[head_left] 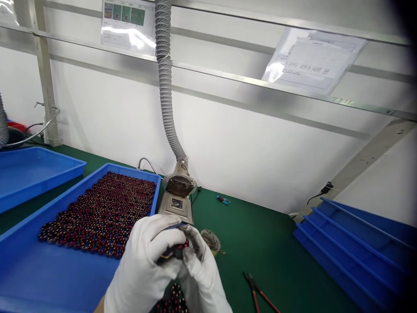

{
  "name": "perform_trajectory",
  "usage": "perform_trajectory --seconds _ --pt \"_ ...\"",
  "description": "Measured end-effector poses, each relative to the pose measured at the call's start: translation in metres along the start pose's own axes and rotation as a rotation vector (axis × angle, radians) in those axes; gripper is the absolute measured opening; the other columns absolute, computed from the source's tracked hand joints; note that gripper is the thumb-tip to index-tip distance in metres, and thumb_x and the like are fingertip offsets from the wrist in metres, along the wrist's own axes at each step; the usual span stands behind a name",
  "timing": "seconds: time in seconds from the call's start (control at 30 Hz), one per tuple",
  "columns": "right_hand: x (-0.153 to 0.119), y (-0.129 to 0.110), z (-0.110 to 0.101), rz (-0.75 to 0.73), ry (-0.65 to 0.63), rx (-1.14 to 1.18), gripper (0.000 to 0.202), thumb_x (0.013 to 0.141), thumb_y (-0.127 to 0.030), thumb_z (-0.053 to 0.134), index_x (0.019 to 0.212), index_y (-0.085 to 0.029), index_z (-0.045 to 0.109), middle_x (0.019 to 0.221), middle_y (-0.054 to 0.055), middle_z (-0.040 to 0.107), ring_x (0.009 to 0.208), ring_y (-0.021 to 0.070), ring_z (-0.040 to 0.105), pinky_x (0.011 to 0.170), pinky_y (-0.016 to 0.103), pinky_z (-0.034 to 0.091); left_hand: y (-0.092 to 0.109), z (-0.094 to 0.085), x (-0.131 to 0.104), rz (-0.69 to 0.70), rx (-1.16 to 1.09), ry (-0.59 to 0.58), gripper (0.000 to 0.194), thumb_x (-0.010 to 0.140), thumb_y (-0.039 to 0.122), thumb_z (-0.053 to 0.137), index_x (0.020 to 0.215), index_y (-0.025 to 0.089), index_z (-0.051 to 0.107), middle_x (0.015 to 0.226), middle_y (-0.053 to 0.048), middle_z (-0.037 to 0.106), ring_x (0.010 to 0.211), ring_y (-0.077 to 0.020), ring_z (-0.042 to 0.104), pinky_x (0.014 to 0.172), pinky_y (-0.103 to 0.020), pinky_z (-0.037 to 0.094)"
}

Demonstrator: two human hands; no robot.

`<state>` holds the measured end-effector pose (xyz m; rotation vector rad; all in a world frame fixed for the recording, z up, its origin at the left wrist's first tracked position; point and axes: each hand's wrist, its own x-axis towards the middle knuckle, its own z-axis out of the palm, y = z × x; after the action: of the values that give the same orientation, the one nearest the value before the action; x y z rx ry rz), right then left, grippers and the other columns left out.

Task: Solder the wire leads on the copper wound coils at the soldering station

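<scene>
Both my hands wear white gloves and meet in front of me. My left hand [148,261] is closed around a small dark coil [179,250] with red on it. My right hand [202,265] pinches the same coil from the right; its glove fingertips are smudged grey. Fingers hide much of the coil, and a small yellowish piece shows beside it. Below my hands lie several similar coils [174,300], partly covered by the gloves. To the left, a blue tray [42,278] holds tightly packed rows of dark ring-shaped coils [104,213] with red and copper-coloured flecks.
A metal device [176,204] stands behind my hands under a grey flexible duct [165,82]. Right of my hands are a round container [211,240] and red-handled pliers [254,289]. Blue trays [355,256] are stacked at right; another tray [39,174] sits far left. A small blue tool [223,200] lies behind.
</scene>
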<state>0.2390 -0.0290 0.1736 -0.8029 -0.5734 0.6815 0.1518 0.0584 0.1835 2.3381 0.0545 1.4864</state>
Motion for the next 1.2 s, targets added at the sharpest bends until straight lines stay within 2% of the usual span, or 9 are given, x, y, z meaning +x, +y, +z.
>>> perform_trajectory --seconds 0.17,0.37,0.47,0.57,0.73,0.83,0.97,1.1,1.2 --pt "-0.003 0.000 -0.003 0.104 -0.052 0.168 0.027 0.070 -0.036 0.071 0.095 -0.026 0.068 0.106 0.003 0.068 0.099 0.0172 0.061 0.092 0.030 0.046 0.000 0.000 0.000 -0.013 -0.038 -0.048 0.026 0.081 0.019 0.057 0.106 0.022 0.051 0.113 -0.005 0.055 0.106 -0.0208 0.047 0.089 -0.038 0.043" --pt "-0.001 0.004 -0.003 0.018 -0.038 0.103 0.026 0.070 -0.033 0.071 0.095 -0.027 0.068 0.101 0.003 0.068 0.095 0.0174 0.062 0.088 0.030 0.048 -0.003 0.000 -0.001 -0.004 -0.026 -0.074 0.025 0.084 0.017 0.051 0.109 0.021 0.050 0.118 -0.005 0.051 0.110 -0.0212 0.043 0.091 -0.039 0.039" --pt "0.003 -0.003 -0.005 -0.111 -0.079 -0.020 0.024 0.068 -0.032 0.073 0.092 -0.028 0.069 0.094 0.003 0.069 0.087 0.0175 0.064 0.081 0.028 0.050 -0.005 -0.003 -0.001 0.010 -0.045 -0.094 0.023 0.086 0.021 0.051 0.110 0.022 0.050 0.118 -0.004 0.051 0.109 -0.0204 0.043 0.090 -0.038 0.039" --pt "0.006 -0.013 -0.010 -0.281 -0.143 -0.298 0.026 0.060 -0.018 0.078 0.083 -0.027 0.070 0.087 0.002 0.069 0.082 0.0181 0.064 0.073 0.026 0.052 -0.007 -0.005 -0.002 0.036 -0.020 -0.100 0.023 0.089 0.026 0.049 0.111 0.022 0.049 0.118 -0.005 0.051 0.109 -0.0223 0.044 0.089 -0.040 0.040" --pt "0.003 -0.016 -0.013 -0.419 -0.150 -0.514 0.018 0.067 -0.013 0.071 0.080 -0.025 0.070 0.086 0.003 0.066 0.082 0.0177 0.063 0.071 0.026 0.051 -0.003 -0.006 0.002 0.126 0.070 -0.112 0.022 0.089 0.018 0.046 0.110 0.017 0.050 0.113 -0.007 0.055 0.105 -0.0231 0.045 0.087 -0.041 0.040" --pt "0.000 -0.012 -0.009 -0.344 -0.077 -0.325 0.004 0.070 -0.021 0.071 0.068 -0.023 0.069 0.079 0.002 0.064 0.077 0.0164 0.061 0.069 0.027 0.050 0.003 -0.005 0.006 0.205 0.116 -0.074 0.018 0.087 0.014 0.049 0.105 0.014 0.053 0.111 -0.008 0.057 0.104 -0.0227 0.046 0.086 -0.040 0.038" --pt "0.001 -0.013 -0.011 -0.210 0.040 0.009 0.012 0.069 -0.037 0.071 0.068 -0.025 0.068 0.076 0.002 0.065 0.075 0.0170 0.061 0.072 0.031 0.050 0.007 -0.007 0.007 0.242 0.144 -0.062 0.015 0.086 0.011 0.048 0.100 0.011 0.055 0.108 -0.008 0.059 0.102 -0.0228 0.047 0.086 -0.041 0.036" --pt "0.004 -0.015 -0.016 -0.201 0.070 -0.030 0.015 0.065 -0.031 0.075 0.078 -0.024 0.069 0.086 0.004 0.069 0.085 0.0187 0.063 0.080 0.032 0.050 0.006 -0.008 0.006 0.215 0.196 -0.030 0.019 0.082 0.007 0.050 0.101 0.010 0.055 0.107 -0.009 0.059 0.103 -0.0230 0.048 0.086 -0.041 0.037" --pt "0.007 -0.007 -0.014 -0.075 0.004 -0.073 0.030 0.055 -0.023 0.081 0.082 -0.021 0.069 0.087 0.006 0.070 0.083 0.0216 0.065 0.078 0.034 0.052 0.007 -0.006 0.004 0.206 0.217 0.010 0.024 0.079 0.004 0.052 0.102 0.011 0.054 0.108 -0.009 0.059 0.103 -0.0231 0.049 0.087 -0.042 0.038"
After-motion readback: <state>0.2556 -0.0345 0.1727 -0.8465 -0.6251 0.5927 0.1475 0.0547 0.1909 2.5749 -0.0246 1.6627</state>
